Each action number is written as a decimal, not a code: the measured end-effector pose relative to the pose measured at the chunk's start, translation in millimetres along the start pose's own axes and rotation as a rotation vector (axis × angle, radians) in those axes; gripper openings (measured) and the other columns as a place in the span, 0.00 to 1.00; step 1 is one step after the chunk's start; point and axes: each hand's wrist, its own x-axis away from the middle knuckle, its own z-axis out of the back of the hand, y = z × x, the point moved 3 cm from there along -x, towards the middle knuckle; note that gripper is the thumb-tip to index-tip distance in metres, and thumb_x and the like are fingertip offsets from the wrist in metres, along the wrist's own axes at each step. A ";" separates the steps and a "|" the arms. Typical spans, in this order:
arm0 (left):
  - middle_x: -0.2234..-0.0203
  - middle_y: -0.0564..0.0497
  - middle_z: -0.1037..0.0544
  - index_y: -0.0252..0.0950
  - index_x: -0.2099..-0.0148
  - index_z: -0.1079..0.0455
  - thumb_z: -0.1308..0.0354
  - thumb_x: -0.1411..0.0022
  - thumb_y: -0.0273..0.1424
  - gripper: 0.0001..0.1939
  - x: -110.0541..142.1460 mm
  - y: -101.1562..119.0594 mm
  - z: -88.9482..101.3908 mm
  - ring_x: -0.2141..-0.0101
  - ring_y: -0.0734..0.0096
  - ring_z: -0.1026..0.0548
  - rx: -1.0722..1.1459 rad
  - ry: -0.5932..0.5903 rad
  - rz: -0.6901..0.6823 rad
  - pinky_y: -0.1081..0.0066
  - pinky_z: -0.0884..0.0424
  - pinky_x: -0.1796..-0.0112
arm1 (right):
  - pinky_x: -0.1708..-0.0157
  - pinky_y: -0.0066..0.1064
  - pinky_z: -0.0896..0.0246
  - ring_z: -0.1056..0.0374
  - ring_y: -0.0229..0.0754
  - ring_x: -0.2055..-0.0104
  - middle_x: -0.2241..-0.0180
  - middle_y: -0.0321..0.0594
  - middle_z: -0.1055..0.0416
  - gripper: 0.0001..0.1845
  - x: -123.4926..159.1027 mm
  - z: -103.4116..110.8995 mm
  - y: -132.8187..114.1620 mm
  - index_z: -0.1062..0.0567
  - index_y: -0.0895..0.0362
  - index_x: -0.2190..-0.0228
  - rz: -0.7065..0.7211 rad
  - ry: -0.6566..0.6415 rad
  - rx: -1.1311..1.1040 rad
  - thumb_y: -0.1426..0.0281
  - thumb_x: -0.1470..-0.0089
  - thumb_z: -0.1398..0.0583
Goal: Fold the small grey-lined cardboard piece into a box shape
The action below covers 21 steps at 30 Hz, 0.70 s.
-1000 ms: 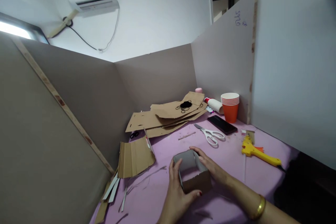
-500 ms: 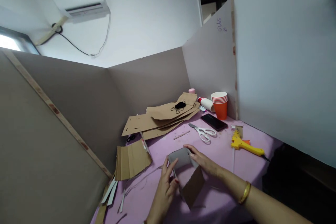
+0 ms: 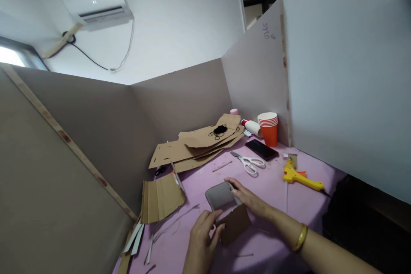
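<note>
A bent cardboard strip (image 3: 236, 224), brown on the near flap and grey on its inner face, stands on the purple tabletop between my hands. My right hand (image 3: 245, 197) grips its far right edge, fingers over the top. On the left, my left hand (image 3: 205, 233) pinches the near left edge of the brown flap between thumb and fingers. White-handled scissors (image 3: 252, 162) lie beyond the piece. A yellow glue gun (image 3: 300, 177) rests to the right of my right hand.
Flat cardboard sheets (image 3: 192, 147) are stacked at the back, with a black cord bundle (image 3: 220, 129) on top. Stacked orange paper cups (image 3: 269, 130) and a phone (image 3: 261, 149) sit back right. A folded cardboard piece (image 3: 163, 198) and thin strips lie left. Grey partitions (image 3: 183, 98) enclose the table.
My left hand has moved from the cardboard's far left side down to its near flap. The flap has swung up and inward. My right hand keeps its place.
</note>
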 end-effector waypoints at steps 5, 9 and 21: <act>0.70 0.48 0.23 0.38 0.56 0.26 0.42 0.40 0.32 0.10 -6.3 -3.4 4.8 0.69 0.67 0.25 0.014 -0.004 -0.051 0.71 0.29 0.67 | 0.38 0.42 0.56 0.47 0.48 0.38 0.41 0.47 0.41 0.33 0.5 0.8 -1.4 0.42 0.57 0.42 -0.008 -0.009 0.033 0.50 0.41 0.51; 0.71 0.48 0.22 0.37 0.58 0.25 0.42 0.41 0.31 0.09 -6.9 -1.8 8.0 0.72 0.68 0.26 -0.013 0.010 -0.063 0.71 0.28 0.69 | 0.36 0.42 0.64 0.54 0.47 0.34 0.37 0.46 0.46 0.34 0.6 3.9 -6.0 0.42 0.55 0.41 -0.033 -0.042 0.077 0.48 0.41 0.54; 0.71 0.49 0.22 0.37 0.58 0.26 0.42 0.42 0.27 0.09 -4.7 2.8 7.7 0.72 0.69 0.25 -0.017 0.006 -0.049 0.72 0.29 0.69 | 0.67 0.33 0.33 0.29 0.39 0.66 0.62 0.38 0.26 0.13 -24.3 12.1 -36.0 0.30 0.57 0.56 -0.139 -0.071 0.410 0.69 0.44 0.43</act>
